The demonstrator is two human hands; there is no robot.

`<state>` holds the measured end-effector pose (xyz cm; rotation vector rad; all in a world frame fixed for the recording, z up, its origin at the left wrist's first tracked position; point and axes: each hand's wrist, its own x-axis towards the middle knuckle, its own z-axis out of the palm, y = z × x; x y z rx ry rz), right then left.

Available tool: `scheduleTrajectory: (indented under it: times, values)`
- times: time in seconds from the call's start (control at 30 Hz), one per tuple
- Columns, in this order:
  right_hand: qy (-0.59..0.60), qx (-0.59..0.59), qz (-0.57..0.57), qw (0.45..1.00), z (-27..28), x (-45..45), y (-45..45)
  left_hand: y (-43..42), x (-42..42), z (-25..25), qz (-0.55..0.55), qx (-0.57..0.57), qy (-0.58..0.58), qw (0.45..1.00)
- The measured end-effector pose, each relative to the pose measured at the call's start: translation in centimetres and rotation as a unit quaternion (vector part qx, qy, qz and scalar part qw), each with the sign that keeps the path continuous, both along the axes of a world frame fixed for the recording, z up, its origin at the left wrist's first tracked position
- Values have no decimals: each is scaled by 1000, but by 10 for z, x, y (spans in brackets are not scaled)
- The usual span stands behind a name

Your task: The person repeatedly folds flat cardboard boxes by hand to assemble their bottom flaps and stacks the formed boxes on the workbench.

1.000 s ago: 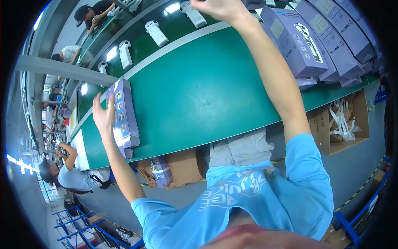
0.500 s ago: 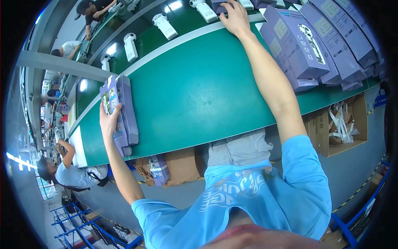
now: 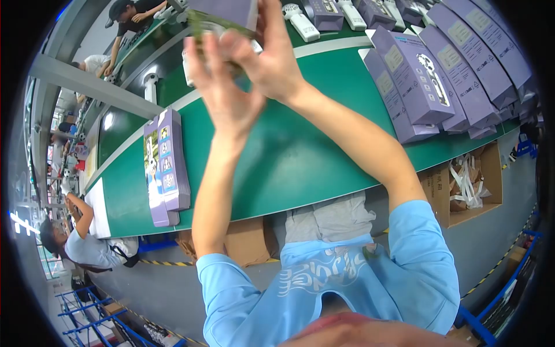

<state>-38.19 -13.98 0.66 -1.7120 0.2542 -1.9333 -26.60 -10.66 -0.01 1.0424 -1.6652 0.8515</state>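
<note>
Near the top of the view both hands are round a purple box [image 3: 231, 13] with a green picture side, blurred by motion. My left hand [image 3: 224, 95] is under its near side, fingers bent against it. My right hand [image 3: 276, 66] grips its right side. To the left, a stack of flat purple cartons [image 3: 167, 168] lies on the green table [image 3: 289, 144]. Several filled purple boxes [image 3: 425, 81] lean together at the right.
White handheld devices [image 3: 300, 23] and purple boxes [image 3: 376, 13] stand along the belt behind the table. An open cardboard box [image 3: 457, 191] is below right. Co-workers are at the left, one in a light blue shirt [image 3: 89, 248]. A metal beam [image 3: 98, 87] crosses the upper left.
My left hand has left the flat carton stack and moved up and right. My right hand has moved left from the belt. Both now hold a purple box.
</note>
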Motion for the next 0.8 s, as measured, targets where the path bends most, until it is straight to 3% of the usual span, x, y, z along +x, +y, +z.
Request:
scheduleTrajectory:
  times: [0.1,0.13,0.23,0.4,0.5,0.53,0.63,0.67,0.77,0.8]
  values:
    - [-58,91,82,991,19,-18,0,-7,-11,-7,-286,18,149,946]
    - [-55,91,81,991,17,-21,0,-11,-13,-1,-287,17,152,946]
    - [20,95,104,990,11,-23,4,-25,-11,25,-435,123,371,811]
    - [-72,130,112,983,19,-20,8,-11,-39,38,-368,62,405,835]
    - [-83,-30,11,996,10,-10,6,-17,-26,37,-377,-6,291,879]
    - [-82,-28,12,996,10,-12,6,-16,-23,36,-375,-5,293,880]
    - [82,-155,-104,979,16,-28,8,-13,-18,37,-369,37,301,879]
    - [83,-155,-102,979,15,-26,10,-11,-17,37,-367,36,302,879]
    - [-37,-22,95,995,16,-19,20,-4,-24,42,-325,30,283,902]
    - [-35,-23,96,994,17,-20,20,-6,-28,40,-325,29,284,902]
